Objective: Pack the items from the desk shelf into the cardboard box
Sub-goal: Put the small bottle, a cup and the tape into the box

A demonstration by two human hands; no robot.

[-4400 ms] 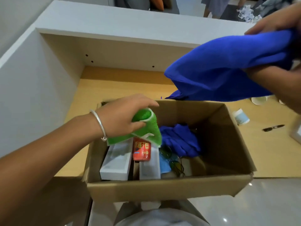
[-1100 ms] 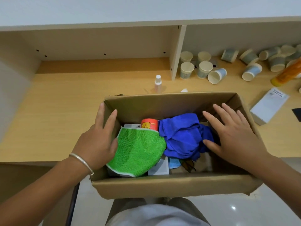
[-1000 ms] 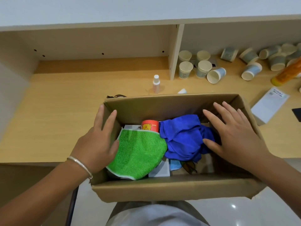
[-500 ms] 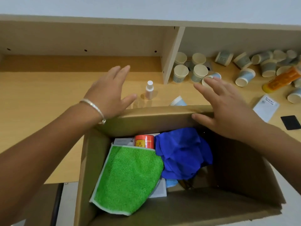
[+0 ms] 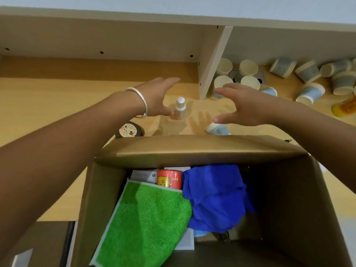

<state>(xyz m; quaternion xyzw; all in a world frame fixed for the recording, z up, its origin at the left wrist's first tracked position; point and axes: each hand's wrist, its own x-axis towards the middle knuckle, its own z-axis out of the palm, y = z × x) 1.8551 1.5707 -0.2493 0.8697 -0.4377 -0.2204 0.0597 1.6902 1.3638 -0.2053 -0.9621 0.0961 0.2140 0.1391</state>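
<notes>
The cardboard box (image 5: 192, 149) stands open at the desk's near edge. Inside lie a green towel (image 5: 146, 222), a blue cloth (image 5: 215, 197), a red can (image 5: 169, 179) and white boxes under them. Beyond the box a small white-capped bottle (image 5: 180, 109) stands upright on the desk. My left hand (image 5: 158, 97) is open just left of the bottle, thumb close to it. My right hand (image 5: 246, 105) is open to the bottle's right, holding nothing. A dark round tin (image 5: 130, 130) and a fallen paper cup (image 5: 218, 130) lie by the box's far wall.
A vertical shelf divider (image 5: 212, 60) rises behind the bottle. Right of it stand several paper cups (image 5: 248, 68), more lying tipped over (image 5: 310, 93). An orange bottle (image 5: 344, 107) lies at the far right. The wooden desk (image 5: 57, 97) stretches left under the shelf.
Both hands left the box rim and reached forward over the desk, now flanking the small bottle. The view has moved closer, bringing the dark tin into sight.
</notes>
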